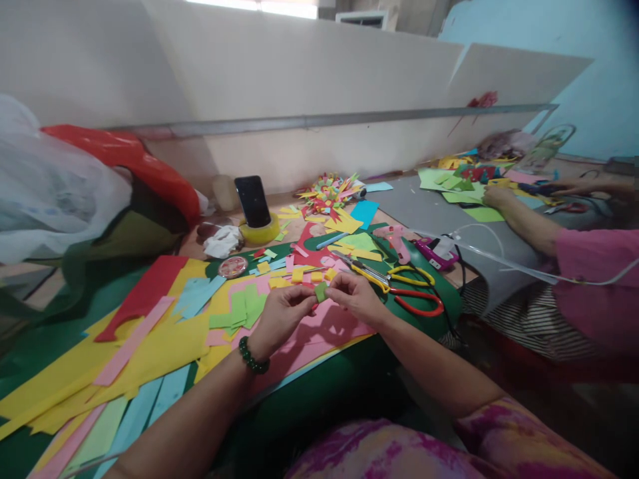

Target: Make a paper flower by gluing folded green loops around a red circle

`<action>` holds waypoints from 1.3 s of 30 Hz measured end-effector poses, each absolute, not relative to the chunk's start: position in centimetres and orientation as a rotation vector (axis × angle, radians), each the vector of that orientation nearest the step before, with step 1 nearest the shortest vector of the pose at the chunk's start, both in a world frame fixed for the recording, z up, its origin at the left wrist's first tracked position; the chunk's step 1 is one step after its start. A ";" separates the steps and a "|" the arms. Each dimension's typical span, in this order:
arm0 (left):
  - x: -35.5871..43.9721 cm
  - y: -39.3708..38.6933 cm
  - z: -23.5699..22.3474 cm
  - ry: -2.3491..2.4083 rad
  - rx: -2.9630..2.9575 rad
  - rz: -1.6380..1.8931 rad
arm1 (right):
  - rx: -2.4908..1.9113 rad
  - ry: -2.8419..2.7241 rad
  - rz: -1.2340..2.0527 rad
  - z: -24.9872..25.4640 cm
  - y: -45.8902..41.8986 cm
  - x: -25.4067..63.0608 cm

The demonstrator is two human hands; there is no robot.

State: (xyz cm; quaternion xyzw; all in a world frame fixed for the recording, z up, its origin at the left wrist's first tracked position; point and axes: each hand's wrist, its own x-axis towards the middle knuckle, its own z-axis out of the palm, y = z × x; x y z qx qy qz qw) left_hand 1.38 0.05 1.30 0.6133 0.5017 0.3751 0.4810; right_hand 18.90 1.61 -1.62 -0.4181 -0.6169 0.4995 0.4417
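Between my two hands is a small piece of green paper [321, 291], pinched at its edges. My left hand [284, 313], with a dark green bead bracelet [253, 356] at the wrist, grips its left side. At its right side the fingertips of my right hand [357, 297] are closed on it. A bit of red shows beside the left fingertips, too small to name. Below both hands lies a pink paper sheet [304, 352]. Small yellow paper pieces [298, 275] sit just beyond my fingers, and light green paper strips [244, 307] are to the left.
Red-handled scissors [419, 303], a yellow-handled tool [414, 276], a utility knife [362, 267] and a pink glue gun [394, 241] lie to the right. A phone [253, 201] leans by a yellow tape roll [259, 229]. A co-worker's arm [524, 219] reaches in at right.
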 end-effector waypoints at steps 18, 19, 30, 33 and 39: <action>1.4 -0.1 0.3 1.240 1.700 0.764 | -0.934 -1.428 1.369 -1.9 1.3 18.7; 1.2 0.0 0.5 1.227 1.719 0.750 | -0.922 -1.422 1.388 -1.9 1.4 18.8; -7.8 4.3 4.8 1.664 2.059 0.256 | -1.022 -1.455 0.959 0.2 2.0 20.8; -8.4 4.1 5.1 1.687 2.099 0.015 | -1.089 -1.623 0.901 -0.1 2.3 20.2; -7.5 3.2 5.2 1.803 2.192 -0.300 | -1.265 -1.929 0.589 -1.9 3.5 19.6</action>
